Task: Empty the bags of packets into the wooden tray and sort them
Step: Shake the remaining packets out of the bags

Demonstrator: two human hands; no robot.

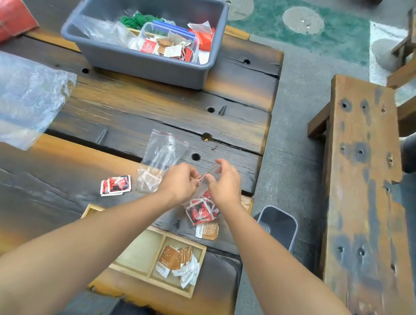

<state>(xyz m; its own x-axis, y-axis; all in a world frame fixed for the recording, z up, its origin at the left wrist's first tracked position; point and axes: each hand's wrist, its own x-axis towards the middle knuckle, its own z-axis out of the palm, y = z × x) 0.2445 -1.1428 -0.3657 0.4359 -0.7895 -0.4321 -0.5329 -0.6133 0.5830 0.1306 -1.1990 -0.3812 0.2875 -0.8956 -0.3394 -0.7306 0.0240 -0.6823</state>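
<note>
While left hand (179, 183) and right hand (225, 185) pinch zip mouth of clear bag (201, 209): film judged thin, slippery, light; best grip at lips.

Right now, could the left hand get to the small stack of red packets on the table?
Probably yes. The red packets lie uncovered on the table just left of the left hand, nothing between; it would first have to release the bag it pinches.

The tub (139, 65) sits behind the wooden tray (157, 283) on the table (154, 112), bench (359, 178) at right.
</note>
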